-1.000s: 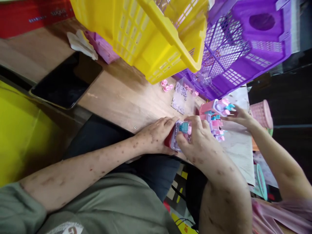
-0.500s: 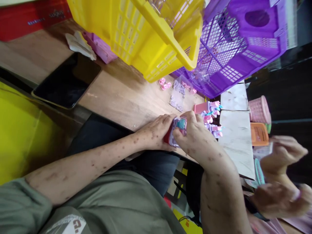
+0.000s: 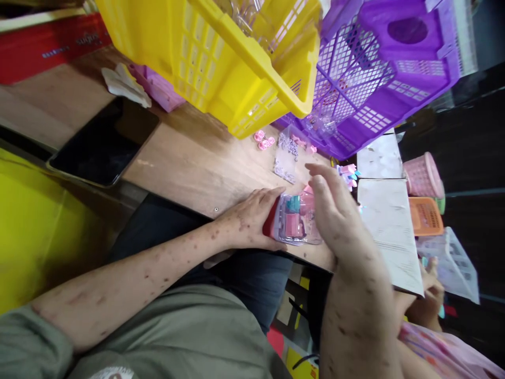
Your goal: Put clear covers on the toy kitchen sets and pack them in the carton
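At the near edge of the tan wooden table [image 3: 177, 158], just off centre toward four o'clock, has the left bare hand [image 3: 252, 218] wrapped round the clear, boxy plastic case with a red end [image 3: 306, 232], and the right bare hand [image 3: 333, 210] loosely extended at its three o'clock, touching or not impossible to tell. Looks light, stiff and slick; best taken by the sturdier-seeming red end, without squeezing the thin cover, likely to dent, over the pink plastic block [image 3: 292, 226] and, at its twelve o'clock, the smaller teal plastic block [image 3: 292, 203].

Long red box [image 3: 23, 60]: dark lettering [image 3: 87, 39], apparently "sugus", beside blurred blue lettering [image 3: 56, 52]. My olive-green fabric shirt [image 3: 177, 329]: white print [image 3: 113, 373], cut off, illegible.
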Available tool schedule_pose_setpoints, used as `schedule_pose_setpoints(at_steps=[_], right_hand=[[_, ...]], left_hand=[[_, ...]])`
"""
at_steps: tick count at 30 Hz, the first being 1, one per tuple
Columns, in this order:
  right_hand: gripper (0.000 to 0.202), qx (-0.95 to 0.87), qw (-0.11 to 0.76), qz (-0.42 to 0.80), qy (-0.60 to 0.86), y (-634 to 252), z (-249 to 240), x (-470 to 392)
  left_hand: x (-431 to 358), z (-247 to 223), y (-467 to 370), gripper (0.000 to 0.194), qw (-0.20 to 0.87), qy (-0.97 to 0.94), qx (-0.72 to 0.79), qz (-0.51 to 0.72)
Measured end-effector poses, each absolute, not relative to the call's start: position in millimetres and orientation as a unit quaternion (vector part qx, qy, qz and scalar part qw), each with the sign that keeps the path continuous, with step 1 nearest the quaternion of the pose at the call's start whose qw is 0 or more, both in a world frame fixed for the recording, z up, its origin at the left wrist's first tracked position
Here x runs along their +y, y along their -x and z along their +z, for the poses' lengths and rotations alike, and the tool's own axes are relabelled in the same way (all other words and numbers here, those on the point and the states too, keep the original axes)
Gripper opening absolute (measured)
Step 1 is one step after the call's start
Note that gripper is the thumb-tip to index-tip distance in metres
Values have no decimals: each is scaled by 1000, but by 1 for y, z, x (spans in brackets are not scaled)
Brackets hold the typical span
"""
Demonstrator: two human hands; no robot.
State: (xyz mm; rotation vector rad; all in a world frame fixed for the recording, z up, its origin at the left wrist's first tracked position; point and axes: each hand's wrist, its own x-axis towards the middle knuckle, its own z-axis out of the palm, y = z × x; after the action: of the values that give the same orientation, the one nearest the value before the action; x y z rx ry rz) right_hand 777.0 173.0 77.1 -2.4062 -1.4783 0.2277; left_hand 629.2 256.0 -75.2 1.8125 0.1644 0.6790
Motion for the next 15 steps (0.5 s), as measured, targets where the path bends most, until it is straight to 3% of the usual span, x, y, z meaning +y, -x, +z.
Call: schedule_pose_setpoints(at_steps=[5, 9, 12, 15], right_hand=[[47, -491, 213, 142, 833, -777, 48, 182], [53, -454, 366, 114, 804, -767, 44, 175], [41, -466, 436, -4, 770, -772, 46, 157], [33, -450, 394, -164, 784, -801, 41, 127]], left_hand=[[251, -74, -634, 132, 542, -783, 72, 297], [251, -69, -633, 129, 540, -776, 98, 310], [275, -67, -614, 110, 526, -781, 128, 313], [318, -65, -582, 106, 478, -799, 188, 313]])
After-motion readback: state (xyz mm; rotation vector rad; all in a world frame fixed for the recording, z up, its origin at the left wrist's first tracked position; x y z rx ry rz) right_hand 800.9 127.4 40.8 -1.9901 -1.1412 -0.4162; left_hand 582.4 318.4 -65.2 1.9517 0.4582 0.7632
